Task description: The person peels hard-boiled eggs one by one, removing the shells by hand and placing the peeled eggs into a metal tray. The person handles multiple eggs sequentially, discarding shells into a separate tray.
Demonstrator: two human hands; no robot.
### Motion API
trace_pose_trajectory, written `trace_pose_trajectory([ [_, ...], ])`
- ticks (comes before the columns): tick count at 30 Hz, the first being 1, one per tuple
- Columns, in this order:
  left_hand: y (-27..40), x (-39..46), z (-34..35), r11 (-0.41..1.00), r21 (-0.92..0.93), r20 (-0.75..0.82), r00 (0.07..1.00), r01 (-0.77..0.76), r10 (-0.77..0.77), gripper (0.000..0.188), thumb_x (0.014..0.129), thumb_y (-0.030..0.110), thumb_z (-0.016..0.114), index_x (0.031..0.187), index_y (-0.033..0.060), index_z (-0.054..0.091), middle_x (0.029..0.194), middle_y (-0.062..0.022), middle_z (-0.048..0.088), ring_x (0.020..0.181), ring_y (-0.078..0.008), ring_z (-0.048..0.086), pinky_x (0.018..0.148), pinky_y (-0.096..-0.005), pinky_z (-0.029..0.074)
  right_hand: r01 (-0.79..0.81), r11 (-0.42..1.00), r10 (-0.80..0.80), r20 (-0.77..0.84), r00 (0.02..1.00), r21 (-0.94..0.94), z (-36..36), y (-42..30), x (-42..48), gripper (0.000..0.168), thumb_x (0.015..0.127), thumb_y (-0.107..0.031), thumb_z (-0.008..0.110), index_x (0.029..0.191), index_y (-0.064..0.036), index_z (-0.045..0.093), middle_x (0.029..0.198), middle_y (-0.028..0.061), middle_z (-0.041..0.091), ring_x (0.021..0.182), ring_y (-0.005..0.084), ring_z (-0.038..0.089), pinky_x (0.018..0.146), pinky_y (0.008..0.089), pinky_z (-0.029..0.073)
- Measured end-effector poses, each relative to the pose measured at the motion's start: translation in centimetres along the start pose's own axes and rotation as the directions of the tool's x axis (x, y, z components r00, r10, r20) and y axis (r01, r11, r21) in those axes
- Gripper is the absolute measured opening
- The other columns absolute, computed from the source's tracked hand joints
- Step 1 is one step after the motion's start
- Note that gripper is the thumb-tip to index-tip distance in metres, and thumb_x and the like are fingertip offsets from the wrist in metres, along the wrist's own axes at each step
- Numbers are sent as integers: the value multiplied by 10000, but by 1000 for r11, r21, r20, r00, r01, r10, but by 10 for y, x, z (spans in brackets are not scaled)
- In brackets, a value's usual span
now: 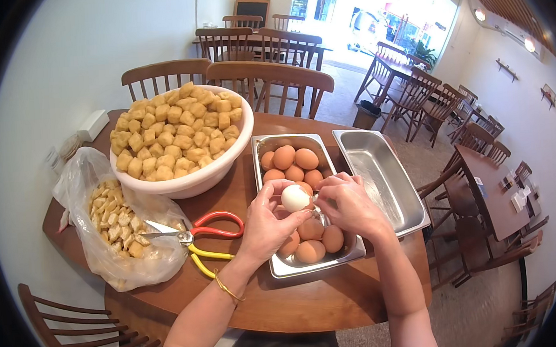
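My left hand (274,221) holds a partly peeled egg (295,198) between thumb and fingers; its white faces up, and brown shell shows at its right side. The fingers of my right hand (349,202) are bent at the egg's right edge, touching the shell; whether they pinch a piece is hidden. Both hands are over a steel tray (318,267) of brown-shelled eggs (310,251). To its right stands a second steel tray (382,176) with a bare, shiny bottom.
A large white basin (197,184) heaped with fried tofu cubes (175,132) stands at the back left. Before it lie an open plastic bag (155,267) of cut pieces and scissors (185,237) with red and yellow handles. Chairs (272,76) stand behind the wooden table (333,303).
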State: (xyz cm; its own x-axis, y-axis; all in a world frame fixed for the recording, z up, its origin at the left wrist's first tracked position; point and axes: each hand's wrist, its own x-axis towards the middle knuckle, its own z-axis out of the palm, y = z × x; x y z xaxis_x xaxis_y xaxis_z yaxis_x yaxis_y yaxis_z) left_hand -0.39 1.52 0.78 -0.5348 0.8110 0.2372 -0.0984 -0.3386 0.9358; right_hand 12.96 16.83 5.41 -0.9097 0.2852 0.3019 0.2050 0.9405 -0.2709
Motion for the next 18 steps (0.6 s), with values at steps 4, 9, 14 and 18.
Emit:
trace_pose_trajectory([
  [4,-3,1,-1,999,-40,1,1000,-25,25,450,877,12,779,1250,-9,530,1205,-111,643,1116,-168,661,931,-296,587,-88,919,108,-32,994,384,2,-18,13,241,985,-237,667,1055,-15,727,909,143,706,872,283,648,807,391,506],
  [9,-5,1,-2,992,-127,7,1000,-25,26,450,882,12,786,1249,-2,526,1211,-109,628,1129,-173,650,949,-297,578,-50,849,112,-87,990,526,7,-35,13,283,999,-257,653,1131,-12,701,809,192,676,738,320,659,689,394,526],
  [14,-4,1,-1,986,-166,20,1000,11,-7,427,889,18,789,1232,4,534,1203,-98,624,1124,-161,642,955,-296,571,118,929,-33,-237,971,350,12,-29,13,169,1008,-171,605,1010,-15,668,800,200,668,754,398,643,696,463,505],
  [18,-3,1,-2,992,-115,40,998,46,-42,440,888,-7,778,1249,-4,526,1211,-96,614,1142,-160,631,984,-304,569,116,967,-60,-243,968,225,15,-27,11,135,1009,-130,576,968,-13,628,780,206,663,760,417,644,687,495,499],
])
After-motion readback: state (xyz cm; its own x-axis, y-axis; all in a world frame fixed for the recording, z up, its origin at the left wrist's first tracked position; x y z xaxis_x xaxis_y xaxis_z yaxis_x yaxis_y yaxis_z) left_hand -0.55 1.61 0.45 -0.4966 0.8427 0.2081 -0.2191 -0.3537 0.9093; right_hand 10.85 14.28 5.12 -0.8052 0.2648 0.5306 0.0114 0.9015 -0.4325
